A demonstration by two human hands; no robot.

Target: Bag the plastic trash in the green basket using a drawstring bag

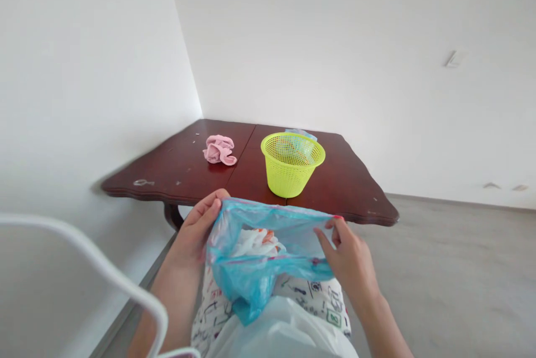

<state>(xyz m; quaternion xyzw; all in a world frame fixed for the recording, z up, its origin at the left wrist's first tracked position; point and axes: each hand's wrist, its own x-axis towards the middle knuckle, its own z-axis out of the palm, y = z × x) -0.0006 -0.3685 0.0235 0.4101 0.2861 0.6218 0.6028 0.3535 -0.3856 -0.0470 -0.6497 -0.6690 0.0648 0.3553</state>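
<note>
A thin blue plastic bag (251,280) is stretched wide between my two hands, its mouth facing up toward me. My left hand (201,224) grips the rim on the left side, thumb and fingers closed on it. On the right, my right hand (345,246) has its fingers bent over the opposite rim, with the thumb inside the mouth. Inside the bag lies a crumpled white plastic bag (257,242) with orange-red print. Beneath, a larger whitish plastic bag (285,333) rests over my lap on patterned white cloth (209,319).
A dark red wooden table (247,176) stands ahead against the wall. On it are a yellow-green mesh basket (288,179), a crumpled pink cloth (220,149) and a bluish plastic piece (302,134) behind the basket. A white curved tube (104,268) crosses the lower left.
</note>
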